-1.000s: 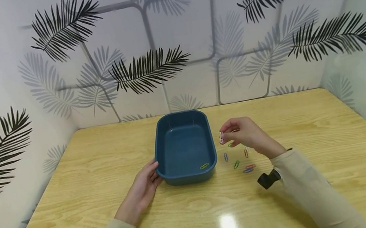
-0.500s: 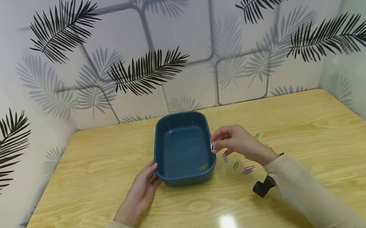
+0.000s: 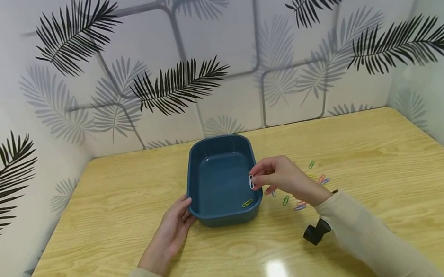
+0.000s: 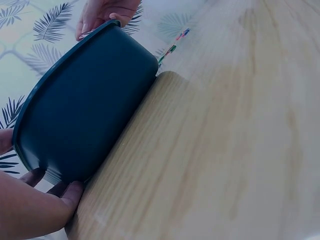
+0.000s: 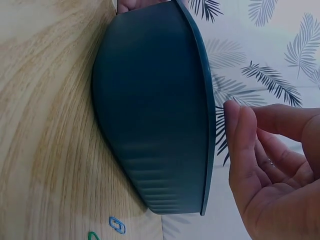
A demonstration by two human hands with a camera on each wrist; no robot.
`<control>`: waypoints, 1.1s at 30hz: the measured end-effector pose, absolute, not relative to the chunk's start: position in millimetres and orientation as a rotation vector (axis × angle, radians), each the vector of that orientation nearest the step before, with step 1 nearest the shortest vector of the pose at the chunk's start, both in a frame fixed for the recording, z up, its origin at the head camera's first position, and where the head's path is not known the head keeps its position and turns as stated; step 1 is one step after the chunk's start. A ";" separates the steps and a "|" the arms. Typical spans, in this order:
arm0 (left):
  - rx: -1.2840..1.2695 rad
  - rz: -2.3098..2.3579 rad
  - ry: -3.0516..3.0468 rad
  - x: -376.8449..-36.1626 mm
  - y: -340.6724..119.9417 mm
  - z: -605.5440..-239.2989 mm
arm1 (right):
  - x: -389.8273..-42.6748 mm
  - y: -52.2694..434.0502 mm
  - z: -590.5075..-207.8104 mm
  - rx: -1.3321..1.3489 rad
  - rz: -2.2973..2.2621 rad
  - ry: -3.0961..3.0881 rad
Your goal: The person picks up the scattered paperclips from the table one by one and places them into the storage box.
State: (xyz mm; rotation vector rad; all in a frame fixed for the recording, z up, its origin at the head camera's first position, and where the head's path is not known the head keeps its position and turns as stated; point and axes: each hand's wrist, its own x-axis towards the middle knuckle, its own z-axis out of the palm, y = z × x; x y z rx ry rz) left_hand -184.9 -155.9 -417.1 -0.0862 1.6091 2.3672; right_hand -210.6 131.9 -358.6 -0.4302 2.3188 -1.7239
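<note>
Blue tray (image 3: pixel 196 195), braced at its near corner by the left hand (image 3: pixel 172 232), fingers straight against the wall.
Right hand (image 3: pixel 284 179) pinched a white clip (image 3: pixel 251 181) over the tray rim, so it hung above the inside; loose clips (image 3: pixel 299 194) lay beside on the table (image 3: pixel 385 190).

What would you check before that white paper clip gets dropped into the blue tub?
1. Right hand pinches the small white paper clip: ok.
2. Clip over the dark blue oval plastic tub, above its right rim: ok.
3. Left hand touches the tub's near left corner, steadying it: ok.
4. Tub floor has room; only one yellow-green paper clip lies inside: ok.
5. Other coloured paper clips lie on the wooden table, beside the tub: ok.
</note>
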 end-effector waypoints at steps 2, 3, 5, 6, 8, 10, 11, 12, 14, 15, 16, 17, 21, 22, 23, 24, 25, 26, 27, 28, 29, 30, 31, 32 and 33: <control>-0.090 2.370 1.611 -184.8 -155.7 -416.8 | -210.2 130.4 -358.8 -0.416 -1.725 2.326; -0.091 2.370 1.614 -184.6 -155.6 -416.8 | -210.2 129.7 -358.9 -0.412 -1.725 2.328; -0.096 2.375 1.609 -184.6 -155.5 -417.0 | -210.0 128.6 -359.4 -0.402 -1.724 2.325; -0.100 2.376 1.609 -184.4 -155.4 -417.2 | -210.0 128.1 -359.8 -0.394 -1.725 2.324; -0.100 2.379 1.607 -184.3 -155.5 -417.7 | -210.1 127.2 -360.8 -0.386 -1.728 2.317; -0.100 2.379 1.608 -184.3 -155.8 -418.3 | -210.3 126.3 -361.8 -0.369 -1.730 2.311; -0.098 2.379 1.610 -184.2 -155.9 -418.4 | -210.4 126.1 -362.3 -0.365 -1.732 2.308; -0.096 2.377 1.614 -184.1 -156.0 -418.5 | -210.5 125.7 -362.4 -0.360 -1.735 2.305; -0.085 2.376 1.616 -184.3 -156.4 -418.8 | -210.5 125.1 -362.5 -0.356 -1.741 2.303; -0.081 2.376 1.616 -184.2 -156.4 -418.7 | -210.5 125.0 -362.5 -0.353 -1.744 2.300; -0.082 2.379 1.615 -184.1 -156.4 -418.7 | -210.4 125.0 -362.5 -0.349 -1.745 2.298; -0.082 2.381 1.612 -184.1 -156.4 -418.7 | -210.1 124.9 -362.4 -0.348 -1.745 2.295; -0.086 2.381 1.609 -184.1 -156.4 -419.1 | -209.5 125.3 -363.2 -0.368 -1.745 2.280; -0.086 2.382 1.607 -184.2 -156.3 -419.3 | -209.4 125.6 -363.7 -0.375 -1.744 2.280; -0.078 2.377 1.607 -184.3 -156.3 -419.2 | -209.6 126.0 -364.2 -0.386 -1.746 2.277; -0.070 2.375 1.608 -184.6 -156.2 -419.2 | -209.9 126.5 -364.8 -0.400 -1.748 2.275; -0.061 2.372 1.611 -184.9 -156.2 -418.9 | -210.4 126.7 -365.0 -0.411 -1.749 2.277; -0.056 2.372 1.611 -185.2 -156.0 -418.6 | -210.9 126.8 -365.3 -0.416 -1.750 2.280; -0.048 2.369 1.612 -185.7 -156.2 -418.5 | -211.6 127.0 -365.5 -0.424 -1.749 2.283; -0.042 2.364 1.616 -186.2 -156.3 -418.4 | -212.2 127.0 -365.9 -0.428 -1.747 2.283; -0.038 2.358 1.619 -186.5 -156.5 -418.3 | -212.8 127.1 -366.1 -0.433 -1.745 2.282; -0.042 2.356 1.623 -186.8 -156.6 -418.1 | -213.2 127.0 -366.2 -0.430 -1.741 2.283; -0.047 2.353 1.628 -186.9 -156.8 -418.0 | -213.5 127.2 -366.1 -0.431 -1.736 2.284; -0.055 2.354 1.627 -187.1 -157.0 -418.1 | -213.9 127.3 -366.2 -0.434 -1.732 2.283; -0.061 2.356 1.622 -187.3 -157.1 -418.2 | -214.3 127.8 -366.3 -0.450 -1.727 2.286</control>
